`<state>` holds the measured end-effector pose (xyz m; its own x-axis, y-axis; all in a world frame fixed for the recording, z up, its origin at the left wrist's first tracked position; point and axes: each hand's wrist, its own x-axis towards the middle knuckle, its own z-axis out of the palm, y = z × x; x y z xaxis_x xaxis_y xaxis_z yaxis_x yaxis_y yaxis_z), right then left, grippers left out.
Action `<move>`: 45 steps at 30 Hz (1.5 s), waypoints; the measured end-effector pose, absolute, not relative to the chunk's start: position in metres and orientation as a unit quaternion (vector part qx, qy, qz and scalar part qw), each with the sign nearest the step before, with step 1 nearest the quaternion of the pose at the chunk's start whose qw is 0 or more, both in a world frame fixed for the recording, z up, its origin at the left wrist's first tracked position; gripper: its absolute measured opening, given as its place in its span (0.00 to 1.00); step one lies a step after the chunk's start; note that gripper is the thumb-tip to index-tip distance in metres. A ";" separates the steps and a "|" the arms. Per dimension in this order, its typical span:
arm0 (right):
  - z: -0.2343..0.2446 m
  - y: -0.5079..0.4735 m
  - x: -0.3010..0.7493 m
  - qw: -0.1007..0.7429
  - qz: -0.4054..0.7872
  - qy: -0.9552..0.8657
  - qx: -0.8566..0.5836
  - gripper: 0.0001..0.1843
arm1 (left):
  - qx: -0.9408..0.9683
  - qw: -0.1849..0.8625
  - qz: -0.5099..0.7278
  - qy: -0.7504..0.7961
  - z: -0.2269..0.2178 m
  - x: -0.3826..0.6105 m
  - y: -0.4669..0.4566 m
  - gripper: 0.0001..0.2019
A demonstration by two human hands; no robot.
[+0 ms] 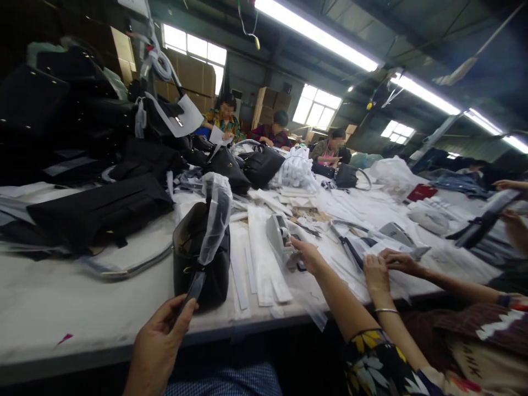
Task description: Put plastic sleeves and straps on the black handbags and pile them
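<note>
My left hand (pixel 163 335) pinches the lower end of a handle strap (pixel 197 286) between thumb and fingers. White wrapping (pixel 216 223) covers the strap's upper part. The strap rises in front of a black handbag (pixel 179 253) that stands upright near the table's front edge. My right hand (pixel 309 256) reaches to a grey tape dispenser (pixel 274 236), its fingers closed together at the dispenser's side. What those fingertips hold, if anything, is too small to make out. Long white strips (pixel 264 275) lie between the handbag and the dispenser.
A flat black bag piece (pixel 103 212) and a loose strap (pixel 127 272) lie left. Black bags (pixel 82 115) are heaped behind. At right, a co-worker's hands (pixel 385 267) handle a dark strap. Other people (pixel 276 129) sit across the table (pixel 119 316).
</note>
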<state>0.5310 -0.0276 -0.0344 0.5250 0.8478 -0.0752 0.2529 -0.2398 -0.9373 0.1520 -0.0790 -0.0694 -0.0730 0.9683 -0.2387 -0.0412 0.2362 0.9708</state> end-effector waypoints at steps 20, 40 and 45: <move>-0.059 -0.093 0.509 0.569 0.373 -0.237 -0.694 0.16 | 0.389 0.557 0.466 0.567 -0.075 0.151 -0.078 0.29; -0.009 -0.060 0.296 0.352 0.489 -0.509 -0.615 0.23 | 0.497 0.520 0.477 0.505 -0.062 0.148 -0.082 0.17; -0.012 -0.062 0.303 0.339 0.504 -0.503 -0.615 0.20 | 0.467 0.554 0.482 0.493 -0.065 0.149 -0.081 0.18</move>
